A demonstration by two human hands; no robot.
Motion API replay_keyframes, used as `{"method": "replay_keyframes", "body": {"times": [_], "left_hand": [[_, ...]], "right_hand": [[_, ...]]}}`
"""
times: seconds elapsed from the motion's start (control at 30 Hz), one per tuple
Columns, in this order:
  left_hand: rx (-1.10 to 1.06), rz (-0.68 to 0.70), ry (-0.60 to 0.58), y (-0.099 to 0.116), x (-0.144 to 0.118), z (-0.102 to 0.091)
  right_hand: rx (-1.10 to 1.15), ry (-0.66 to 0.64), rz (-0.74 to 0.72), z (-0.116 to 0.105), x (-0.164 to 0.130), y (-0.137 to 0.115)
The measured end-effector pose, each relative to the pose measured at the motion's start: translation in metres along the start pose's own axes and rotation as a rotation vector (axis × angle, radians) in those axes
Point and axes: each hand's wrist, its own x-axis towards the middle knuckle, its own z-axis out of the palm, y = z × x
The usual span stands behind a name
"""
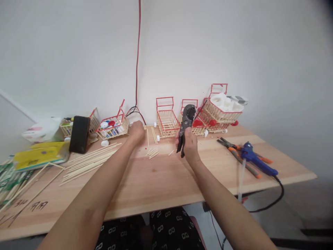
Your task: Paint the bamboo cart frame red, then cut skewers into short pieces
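Observation:
My right hand (191,144) is wrapped around the handles of a black hand cutter (187,118), its head pointing up in front of the small carts. My left hand (137,129) reaches to the back of the table, near the wall, with its fingers curled. Whatever it may hold is hidden behind the hand. Just right of it lie thin wooden sticks (154,134). A small pile of short cut sticks (152,152) lies between my two hands. Beside the left hand stands a stick cart (114,129) with coloured caps inside; an unfilled stick cart (167,121) stands between the hands.
Carts (221,114) with red rims are stacked at the back right. Pliers (243,163) and a blue glue gun (257,159) with a trailing cord lie on the right. To the left are long sticks (88,163), a dark phone (79,134) and a yellow packet (40,154).

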Motion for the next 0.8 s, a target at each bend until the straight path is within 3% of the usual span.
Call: {"method": "replay_keyframes", "body": {"times": [0.2,0.43,0.57,0.63,0.7,0.8], "left_hand": [[0.028,-0.091,-0.006,0.002,0.014,0.016],[-0.143,-0.074,-0.085,-0.001,-0.007,-0.014],[-0.442,0.003,-0.312,-0.007,-0.048,-0.029],[-0.893,-0.019,-0.600,-0.009,-0.068,-0.029],[-1.206,-0.088,-0.783,-0.010,-0.084,-0.025],[-1.432,-0.154,-0.869,-0.011,-0.099,-0.015]], "right_hand": [[0.023,0.023,0.019,-0.001,0.001,-0.005],[-0.043,-0.015,0.009,-0.001,0.004,-0.005],[-0.115,-0.090,0.014,0.003,0.003,-0.003],[-0.183,-0.144,0.011,0.007,0.001,-0.002],[-0.249,-0.203,-0.024,0.011,-0.003,0.000],[-0.333,-0.306,-0.147,0.016,-0.007,0.004]]}}
